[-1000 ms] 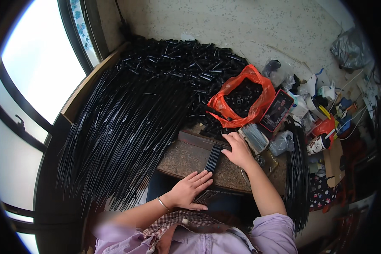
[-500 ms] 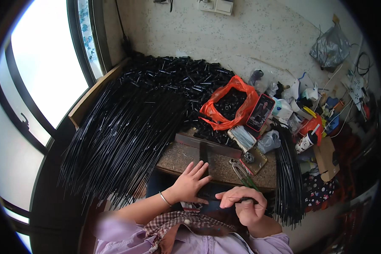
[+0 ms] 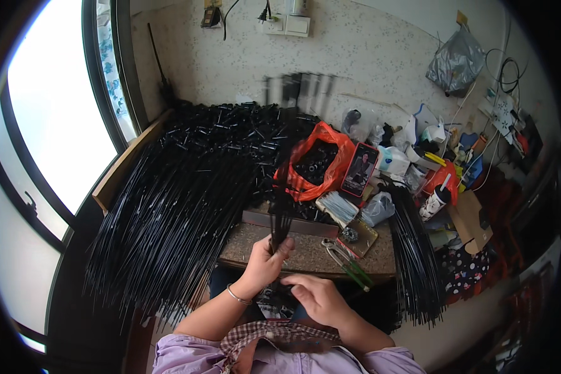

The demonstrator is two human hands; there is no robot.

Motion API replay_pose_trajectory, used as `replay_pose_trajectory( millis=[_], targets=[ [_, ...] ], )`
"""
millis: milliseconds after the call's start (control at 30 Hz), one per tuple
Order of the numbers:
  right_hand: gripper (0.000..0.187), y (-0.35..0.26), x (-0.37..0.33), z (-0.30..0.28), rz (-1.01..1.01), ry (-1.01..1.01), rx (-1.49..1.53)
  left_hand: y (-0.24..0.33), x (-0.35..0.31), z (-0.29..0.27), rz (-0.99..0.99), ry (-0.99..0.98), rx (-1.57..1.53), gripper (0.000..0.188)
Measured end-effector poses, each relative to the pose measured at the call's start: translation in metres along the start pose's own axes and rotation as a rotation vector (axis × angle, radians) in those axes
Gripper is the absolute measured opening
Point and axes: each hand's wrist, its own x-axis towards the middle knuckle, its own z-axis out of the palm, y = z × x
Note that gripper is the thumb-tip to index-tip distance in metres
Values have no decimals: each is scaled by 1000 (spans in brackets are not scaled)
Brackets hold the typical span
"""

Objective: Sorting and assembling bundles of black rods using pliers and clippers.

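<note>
My left hand (image 3: 263, 264) is closed around a bundle of thin black rods (image 3: 282, 219) above the table's front edge. The bundle stands nearly upright, its far end spread into several thick black pieces blurred by motion. Just below and right of it, my right hand (image 3: 321, 300) has its fingers stretched toward the bundle's lower end, and I see nothing in them. Whether the fingertips touch the rods I cannot tell. Long black rods (image 3: 168, 230) lie in a broad heap at the left, hanging over the edge. Short black tube-like pieces (image 3: 230, 128) are piled behind them.
An orange bag (image 3: 323, 189) holds small black parts. Beside it lean a phone (image 3: 360, 169) and pale sticks (image 3: 338, 207). Green-handled pliers (image 3: 349, 265) lie at the front edge. More black rods (image 3: 411, 249) hang off the right side, near a patterned cup (image 3: 434, 202).
My left hand was spread flat near the edge; now it grips the raised rod bundle. My right hand was curled around a thin rod and has moved left with fingers extended. The view has shifted.
</note>
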Motion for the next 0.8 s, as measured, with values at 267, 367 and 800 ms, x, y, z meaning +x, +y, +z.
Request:
replay_pose_trajectory(
  millis=[267,367,800],
  targets=[
    [37,87,69,-16,202,1107,1571,-26,-1,40,-85,233,-1111,28],
    [29,59,71,-61,-87,1143,1278,-35,-27,50,-549,-118,-1127,54],
    [21,105,38,34,-37,252,749,50,60,3,534,-195,319,33]
  ],
)
